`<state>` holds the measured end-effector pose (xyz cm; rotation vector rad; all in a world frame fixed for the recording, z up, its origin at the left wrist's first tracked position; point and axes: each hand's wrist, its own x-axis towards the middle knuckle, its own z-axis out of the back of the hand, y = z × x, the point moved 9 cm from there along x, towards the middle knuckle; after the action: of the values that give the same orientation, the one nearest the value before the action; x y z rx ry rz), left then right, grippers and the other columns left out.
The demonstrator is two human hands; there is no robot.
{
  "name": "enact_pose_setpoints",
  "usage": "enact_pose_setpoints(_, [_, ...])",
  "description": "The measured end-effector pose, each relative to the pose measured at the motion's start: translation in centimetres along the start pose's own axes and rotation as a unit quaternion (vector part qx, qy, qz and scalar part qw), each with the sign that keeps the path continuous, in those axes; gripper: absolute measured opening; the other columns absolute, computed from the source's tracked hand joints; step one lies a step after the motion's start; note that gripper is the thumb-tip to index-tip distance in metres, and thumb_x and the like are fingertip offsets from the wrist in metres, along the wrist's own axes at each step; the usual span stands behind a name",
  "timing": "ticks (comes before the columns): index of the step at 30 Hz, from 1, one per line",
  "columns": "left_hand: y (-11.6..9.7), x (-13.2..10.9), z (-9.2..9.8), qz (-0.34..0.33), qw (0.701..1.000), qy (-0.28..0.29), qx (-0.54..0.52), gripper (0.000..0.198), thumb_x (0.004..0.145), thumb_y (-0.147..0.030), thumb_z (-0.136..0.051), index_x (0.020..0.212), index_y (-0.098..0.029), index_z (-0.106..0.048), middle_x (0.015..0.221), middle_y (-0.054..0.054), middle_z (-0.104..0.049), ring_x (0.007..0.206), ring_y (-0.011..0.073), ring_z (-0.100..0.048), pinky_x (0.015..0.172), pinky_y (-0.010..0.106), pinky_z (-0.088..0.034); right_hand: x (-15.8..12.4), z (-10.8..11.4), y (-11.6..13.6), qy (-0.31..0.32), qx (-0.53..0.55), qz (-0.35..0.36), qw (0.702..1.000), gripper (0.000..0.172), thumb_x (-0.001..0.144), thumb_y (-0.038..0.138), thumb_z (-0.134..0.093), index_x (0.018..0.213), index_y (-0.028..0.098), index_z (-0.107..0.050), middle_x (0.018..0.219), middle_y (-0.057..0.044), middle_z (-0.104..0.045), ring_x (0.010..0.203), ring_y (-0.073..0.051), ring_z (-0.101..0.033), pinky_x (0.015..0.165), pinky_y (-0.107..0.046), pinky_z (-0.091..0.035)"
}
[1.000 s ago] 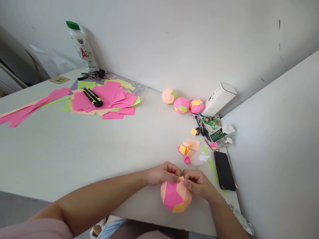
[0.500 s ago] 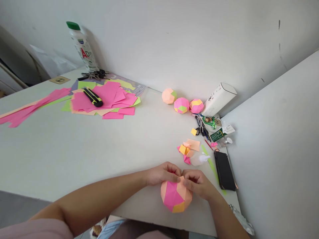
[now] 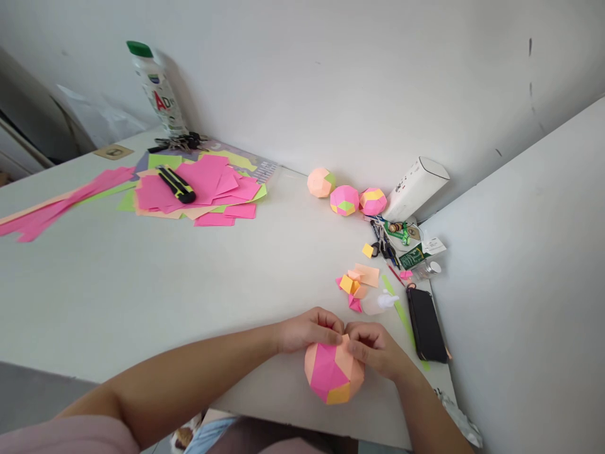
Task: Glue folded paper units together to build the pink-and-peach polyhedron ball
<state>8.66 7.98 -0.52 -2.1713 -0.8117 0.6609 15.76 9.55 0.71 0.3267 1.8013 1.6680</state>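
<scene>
Pink, peach and orange-yellow paper facets make up the large, many-sided paper ball point(image 3: 332, 373) in front of me, over the near part of the pale grey-white tabletop point(image 3: 212, 284); I can't tell whether its underside touches the surface. The bare left hand point(image 3: 309, 331) and the bare right hand point(image 3: 378, 347) both hold it in a narrow pinch, thumbs on its upper part, most fingertips out of my sight behind. A pointed peach paper flap point(image 3: 345, 340) shows between the thumbs, and I take the work to be pressing or fitting that spot. To do it well, I'd make the pinch firm at the thumb tips and light elsewhere, since thin paper would likely dent under squeezing palms. Even pressure against the hidden fingers should spare the neighbouring facets a tug.

For pose, I see the left forearm point(image 3: 198, 372) slanting in long and low from the lower left, while the right forearm point(image 3: 428, 403) rises steeply from the lower right, so the hands meet almost knuckle to knuckle. Just beyond them I have folded pink, peach and orange paper pieces point(image 3: 346, 284) beside a translucent bottle with a white nozzle point(image 3: 375, 302). Farther off, three smaller multicoloured paper balls point(image 3: 344, 200) sit by the white wall point(image 3: 236, 94).
</scene>
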Motion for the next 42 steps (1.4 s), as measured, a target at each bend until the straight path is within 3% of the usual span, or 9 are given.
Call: enact_pose_setpoints(42, [0.12,0.11,0.11,-0.009,1.000,-0.003,-0.021,0.024,0.069,-0.029,-0.068,0.058,-0.013,-0.055,0.060,-0.003,-0.049,0.055,0.0078,-0.043,0.054,0.022,-0.032,-0.03,-0.14,-0.60,0.004,0.001,-0.024,1.000,0.036,0.083,0.043,-0.060,0.063,0.016,-0.047,0.062,0.004,-0.037,0.055,-0.009,-0.032,0.049,-0.023,-0.021])
